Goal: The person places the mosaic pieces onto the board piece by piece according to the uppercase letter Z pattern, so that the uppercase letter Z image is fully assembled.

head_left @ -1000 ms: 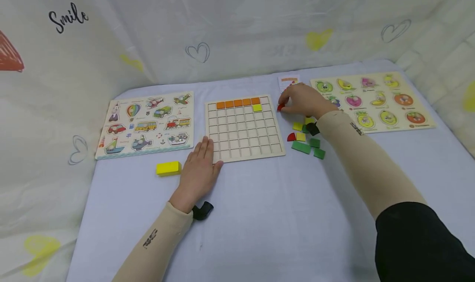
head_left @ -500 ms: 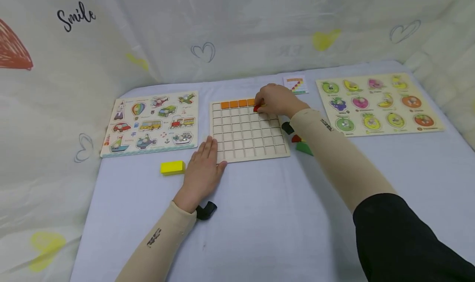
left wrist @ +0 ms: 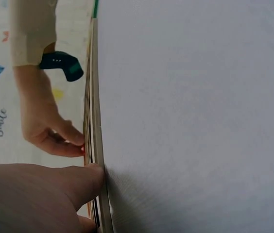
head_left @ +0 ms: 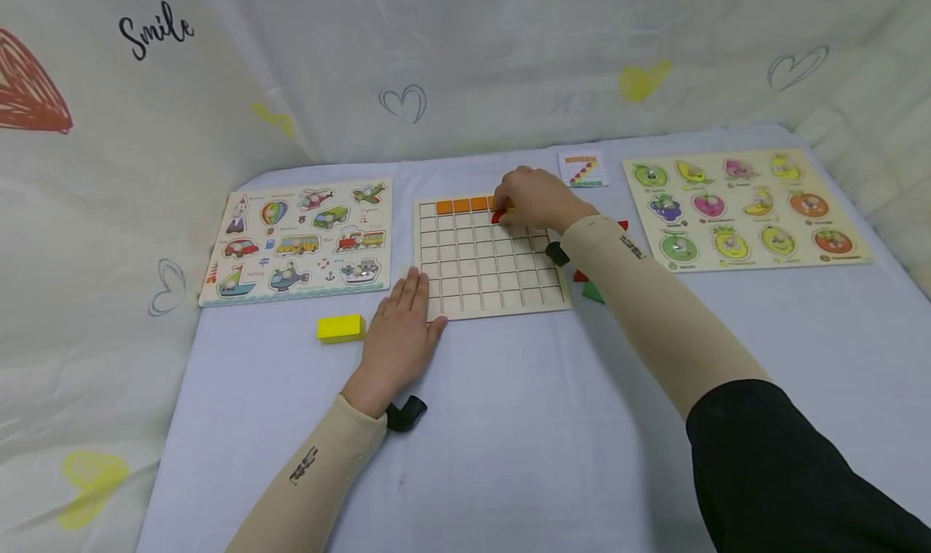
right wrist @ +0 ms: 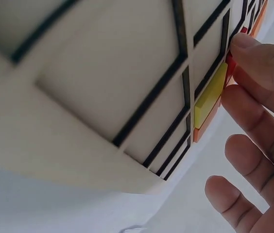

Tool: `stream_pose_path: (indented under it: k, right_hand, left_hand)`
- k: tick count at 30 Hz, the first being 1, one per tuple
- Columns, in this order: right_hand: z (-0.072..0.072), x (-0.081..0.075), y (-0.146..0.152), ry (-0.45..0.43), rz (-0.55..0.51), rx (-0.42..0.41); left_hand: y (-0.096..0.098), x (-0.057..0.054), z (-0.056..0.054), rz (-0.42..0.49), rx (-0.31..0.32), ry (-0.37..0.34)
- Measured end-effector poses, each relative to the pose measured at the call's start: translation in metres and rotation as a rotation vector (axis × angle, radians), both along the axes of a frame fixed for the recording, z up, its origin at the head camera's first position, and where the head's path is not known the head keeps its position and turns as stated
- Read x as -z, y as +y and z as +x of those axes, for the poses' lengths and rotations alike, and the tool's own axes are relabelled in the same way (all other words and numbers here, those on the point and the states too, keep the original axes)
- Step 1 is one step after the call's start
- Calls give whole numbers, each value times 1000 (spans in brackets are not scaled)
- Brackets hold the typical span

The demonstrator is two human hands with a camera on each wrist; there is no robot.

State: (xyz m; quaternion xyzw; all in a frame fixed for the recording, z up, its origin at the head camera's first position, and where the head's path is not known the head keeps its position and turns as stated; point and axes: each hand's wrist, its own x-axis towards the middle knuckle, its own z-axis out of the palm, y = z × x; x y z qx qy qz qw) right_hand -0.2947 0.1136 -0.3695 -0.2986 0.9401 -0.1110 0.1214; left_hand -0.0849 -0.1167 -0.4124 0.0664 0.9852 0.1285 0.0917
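A wooden grid board [head_left: 473, 282] lies mid-table, with a row of orange tiles [head_left: 461, 205] along its far edge. My right hand [head_left: 538, 199] is over its far part and pinches a small red piece [head_left: 497, 217] between thumb and fingers. The right wrist view shows the red piece [right wrist: 230, 65] at the grid, beside a yellow tile [right wrist: 210, 97]; the other fingers are spread off it. My left hand [head_left: 396, 339] rests flat at the board's near left corner, fingers straight. In the left wrist view its thumb [left wrist: 86, 182] touches the board's edge.
A yellow block [head_left: 340, 328] lies left of my left hand. Vehicle puzzle [head_left: 298, 242] stands left, fruit puzzle [head_left: 749, 209] right. A pattern card [head_left: 583, 169] is behind. Green piece [head_left: 592, 292] and red pieces [head_left: 579, 276] are partly hidden under my right forearm.
My right hand has carried the red piece left from beside the board to its far rows, then shifted slightly further left. My left hand has stayed at the board's corner.
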Motion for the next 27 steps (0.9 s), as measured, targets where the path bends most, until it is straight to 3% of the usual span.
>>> stream_pose_path:
  k: [8,15,27]
  right_hand:
    - [1,2,17,-52,-26,45]
    - [3,1,53,-86,-25,88]
    - [32,5,111,-173,47,151]
  left_hand:
    - [2,3,-1,-20,4,-15]
    - [2,0,-2,-17,-2,-13]
    - [6,4,-2,-16,-7,-17]
